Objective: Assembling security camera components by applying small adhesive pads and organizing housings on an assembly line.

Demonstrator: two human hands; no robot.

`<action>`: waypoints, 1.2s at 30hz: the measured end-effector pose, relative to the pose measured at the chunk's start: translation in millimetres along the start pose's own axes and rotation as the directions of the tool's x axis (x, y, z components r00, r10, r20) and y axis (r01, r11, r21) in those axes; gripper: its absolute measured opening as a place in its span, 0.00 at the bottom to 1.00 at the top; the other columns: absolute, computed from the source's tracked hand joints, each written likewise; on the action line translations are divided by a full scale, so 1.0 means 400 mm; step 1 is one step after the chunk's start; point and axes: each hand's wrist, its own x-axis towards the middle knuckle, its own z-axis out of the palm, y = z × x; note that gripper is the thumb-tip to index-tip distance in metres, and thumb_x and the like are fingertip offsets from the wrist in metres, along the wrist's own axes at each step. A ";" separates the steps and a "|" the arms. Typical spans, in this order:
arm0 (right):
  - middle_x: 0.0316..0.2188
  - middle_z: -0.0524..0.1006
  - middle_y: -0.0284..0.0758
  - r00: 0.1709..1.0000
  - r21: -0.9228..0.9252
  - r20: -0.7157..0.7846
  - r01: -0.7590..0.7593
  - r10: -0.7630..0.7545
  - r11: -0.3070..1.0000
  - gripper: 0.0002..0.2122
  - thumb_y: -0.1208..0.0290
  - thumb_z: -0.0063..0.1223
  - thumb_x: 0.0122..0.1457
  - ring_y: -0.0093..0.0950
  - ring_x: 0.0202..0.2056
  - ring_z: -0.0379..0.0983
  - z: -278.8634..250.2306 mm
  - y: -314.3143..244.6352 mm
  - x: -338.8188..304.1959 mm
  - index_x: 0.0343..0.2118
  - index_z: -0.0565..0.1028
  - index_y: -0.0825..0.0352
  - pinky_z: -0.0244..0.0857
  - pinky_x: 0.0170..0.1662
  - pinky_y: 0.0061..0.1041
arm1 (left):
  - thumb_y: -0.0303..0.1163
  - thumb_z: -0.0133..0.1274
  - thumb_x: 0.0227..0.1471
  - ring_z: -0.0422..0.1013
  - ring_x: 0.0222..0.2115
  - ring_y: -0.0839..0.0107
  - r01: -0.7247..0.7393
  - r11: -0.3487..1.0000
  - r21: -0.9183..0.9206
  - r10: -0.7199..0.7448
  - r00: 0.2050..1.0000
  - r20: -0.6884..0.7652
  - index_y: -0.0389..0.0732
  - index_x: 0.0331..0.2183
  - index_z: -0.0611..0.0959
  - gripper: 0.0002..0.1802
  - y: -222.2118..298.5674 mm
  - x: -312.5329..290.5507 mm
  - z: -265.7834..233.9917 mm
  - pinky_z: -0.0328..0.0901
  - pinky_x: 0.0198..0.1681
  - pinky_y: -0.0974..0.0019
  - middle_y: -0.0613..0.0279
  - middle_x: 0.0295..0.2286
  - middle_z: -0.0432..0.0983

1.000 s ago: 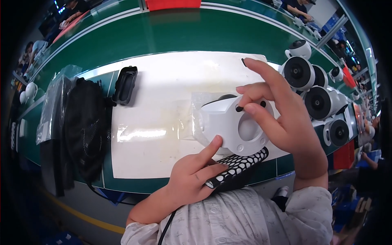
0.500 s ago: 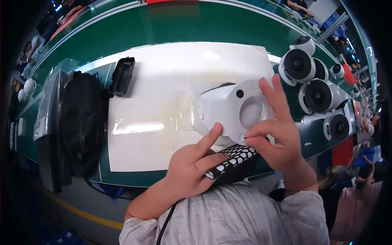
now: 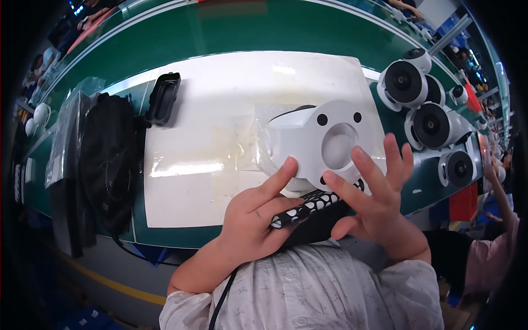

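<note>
A white camera [image 3: 294, 140] lies on its side on the white board, its round base turned toward me. The base has a large circular recess and black round pads [image 3: 322, 119] around it. My left hand [image 3: 256, 220] grips a black sheet with white round spots [image 3: 316, 208] between its fingers, the index finger stretched out against the camera's housing. My right hand [image 3: 374, 198] is open with fingers spread. Its index fingertip touches a black pad at the base's lower edge, partly covering it.
Several white cameras with black round fronts [image 3: 432, 126] stand at the right. A black tray [image 3: 164, 99] sits at the board's upper left. Beside the white board [image 3: 187, 192] lie a black bag [image 3: 110, 165] and clear plastic wrapping [image 3: 69, 132]. A red bin [image 3: 463, 203] stands at the right.
My right hand has gone from a pinch at the base's lower edge to spread fingers. A black pad now shows under its index fingertip, and another at the base's upper right is uncovered.
</note>
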 end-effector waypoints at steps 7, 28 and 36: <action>0.52 0.57 0.36 0.995 -0.081 0.057 -0.080 0.085 0.993 0.26 0.42 0.32 0.50 0.44 0.56 0.40 -0.017 -0.039 -0.008 0.40 0.72 0.57 0.25 0.54 0.43 | 0.17 0.57 0.28 0.71 0.24 0.68 -0.070 0.998 -0.007 0.070 0.996 0.063 0.33 0.29 0.74 0.17 -0.008 0.006 -0.010 0.66 0.26 0.73 0.36 0.47 0.56; 0.49 0.62 0.44 0.892 0.443 -0.096 -0.359 0.442 0.821 0.04 0.73 0.54 0.44 0.44 0.54 0.49 0.031 0.032 -0.017 0.23 0.72 0.65 0.44 0.53 0.37 | 0.16 0.55 0.29 0.70 0.21 0.71 -0.029 0.997 0.073 0.024 0.998 0.058 0.34 0.25 0.75 0.13 0.005 0.009 -0.002 0.64 0.29 0.74 0.37 0.47 0.56; 0.48 0.62 0.40 0.971 -0.049 -0.134 -0.208 0.200 0.977 0.11 0.65 0.52 0.46 0.41 0.54 0.47 -0.008 0.003 -0.057 0.34 0.74 0.60 0.41 0.51 0.38 | 0.21 0.56 0.25 0.71 0.27 0.65 0.039 0.997 0.072 -0.039 0.999 0.003 0.37 0.24 0.77 0.13 0.003 0.003 0.005 0.64 0.26 0.72 0.50 0.48 0.60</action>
